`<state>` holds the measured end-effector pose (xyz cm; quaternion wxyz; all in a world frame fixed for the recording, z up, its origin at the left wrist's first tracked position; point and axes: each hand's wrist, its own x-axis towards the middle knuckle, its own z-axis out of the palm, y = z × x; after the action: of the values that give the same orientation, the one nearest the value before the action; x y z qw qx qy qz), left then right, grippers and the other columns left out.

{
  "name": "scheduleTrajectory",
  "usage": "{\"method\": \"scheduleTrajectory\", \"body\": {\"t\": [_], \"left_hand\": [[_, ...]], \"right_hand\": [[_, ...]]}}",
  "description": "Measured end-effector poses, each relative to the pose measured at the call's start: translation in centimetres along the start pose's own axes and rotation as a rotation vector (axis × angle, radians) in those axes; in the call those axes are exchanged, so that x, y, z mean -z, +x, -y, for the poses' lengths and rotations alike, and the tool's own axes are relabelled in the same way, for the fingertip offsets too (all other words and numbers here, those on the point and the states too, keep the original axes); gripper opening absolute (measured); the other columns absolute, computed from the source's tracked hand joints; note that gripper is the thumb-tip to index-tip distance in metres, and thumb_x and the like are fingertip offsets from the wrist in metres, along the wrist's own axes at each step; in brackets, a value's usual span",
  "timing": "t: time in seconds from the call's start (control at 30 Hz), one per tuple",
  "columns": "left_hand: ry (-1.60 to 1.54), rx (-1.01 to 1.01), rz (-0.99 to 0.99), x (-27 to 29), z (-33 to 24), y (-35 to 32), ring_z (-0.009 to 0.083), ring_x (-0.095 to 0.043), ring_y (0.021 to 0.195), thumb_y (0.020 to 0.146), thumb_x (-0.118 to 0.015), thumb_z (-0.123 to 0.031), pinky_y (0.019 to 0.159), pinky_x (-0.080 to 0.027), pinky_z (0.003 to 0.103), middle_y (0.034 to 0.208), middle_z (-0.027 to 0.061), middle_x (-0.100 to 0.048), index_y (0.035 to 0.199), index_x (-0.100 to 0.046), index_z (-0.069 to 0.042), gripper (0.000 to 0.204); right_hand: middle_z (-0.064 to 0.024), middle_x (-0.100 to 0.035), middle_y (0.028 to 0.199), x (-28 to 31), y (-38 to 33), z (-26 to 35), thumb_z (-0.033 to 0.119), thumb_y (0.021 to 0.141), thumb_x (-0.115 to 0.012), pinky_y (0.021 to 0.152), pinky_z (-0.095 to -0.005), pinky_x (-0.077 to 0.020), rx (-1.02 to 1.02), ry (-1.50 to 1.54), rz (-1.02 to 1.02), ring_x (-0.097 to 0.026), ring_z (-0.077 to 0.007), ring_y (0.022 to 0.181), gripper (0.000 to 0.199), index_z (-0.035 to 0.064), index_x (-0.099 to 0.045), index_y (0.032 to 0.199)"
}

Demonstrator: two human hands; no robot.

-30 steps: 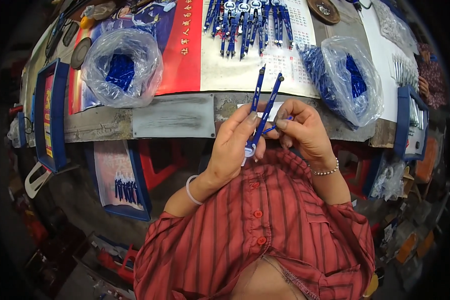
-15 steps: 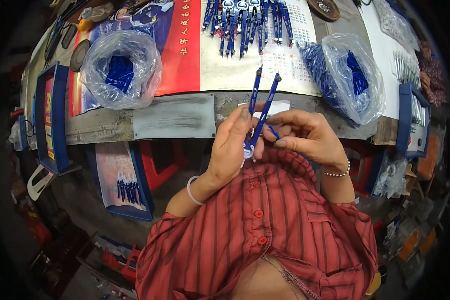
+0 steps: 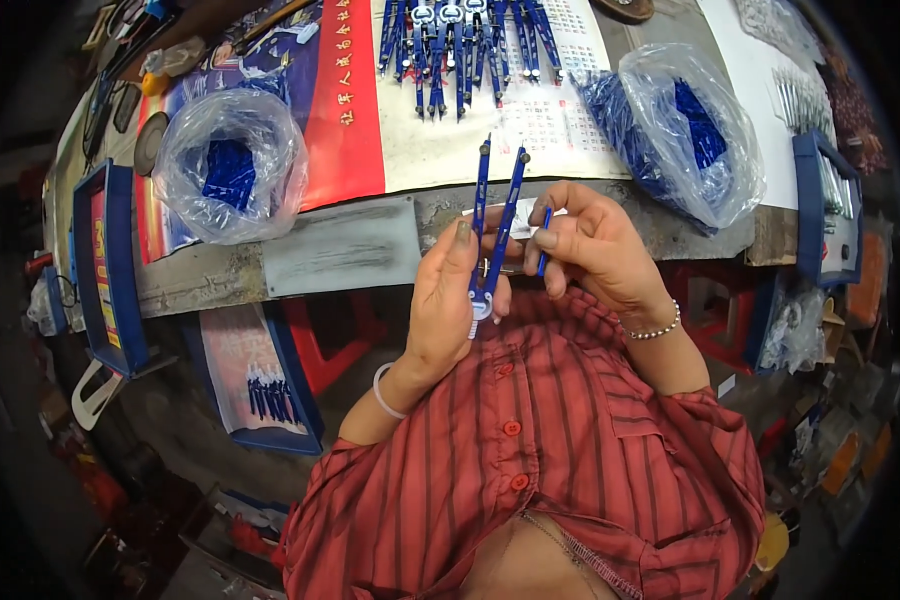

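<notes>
Between the thumb and fingers of my left hand (image 3: 444, 290) is a blue drawing compass (image 3: 506, 228), its two legs spread and pointing away from me, its round head toward my chest. My right hand (image 3: 602, 240) pinches a short, slim blue piece (image 3: 545, 242) between thumb and fingertips, just right of the compass and apart from it. What exactly this piece is, I cannot tell. Beyond my hands, several blue compasses (image 3: 450, 60) lie in a cluster on the paper covering the table.
Clear plastic bags of blue parts stand on the left (image 3: 232, 165) and right (image 3: 685, 135). A blue-edged tray (image 3: 108, 265) hangs at the left edge, another box (image 3: 830, 215) at the right. An open drawer (image 3: 260, 375) with compasses is below. A grey metal plate (image 3: 342, 246) lies along the front edge.
The small blue piece has been turned from slanted to nearly upright in my right fingers, and that hand has risen. The compass has shifted slightly left and toward me.
</notes>
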<state>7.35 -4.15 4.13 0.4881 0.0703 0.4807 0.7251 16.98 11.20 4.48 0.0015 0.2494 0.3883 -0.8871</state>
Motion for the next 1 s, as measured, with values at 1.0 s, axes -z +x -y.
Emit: {"method": "scheduleTrajectory", "body": {"t": [1.0], "left_hand": [[0.116,-0.003,0.024,0.5,1.6,0.3,0.0051,-0.049,0.052,0.093,-0.054,-0.010,0.046,-0.039,0.020,0.077,0.0019,-0.055,0.108,-0.053,0.000,0.018]], "right_hand": [[-0.0027,-0.054,0.086,-2.7,2.3,-3.3,0.004,0.086,-0.062,0.057,-0.0155,-0.0410,0.676,-0.395,-0.347,-0.053,-0.0050,0.071,0.030,-0.0021,-0.048,0.112]]}}
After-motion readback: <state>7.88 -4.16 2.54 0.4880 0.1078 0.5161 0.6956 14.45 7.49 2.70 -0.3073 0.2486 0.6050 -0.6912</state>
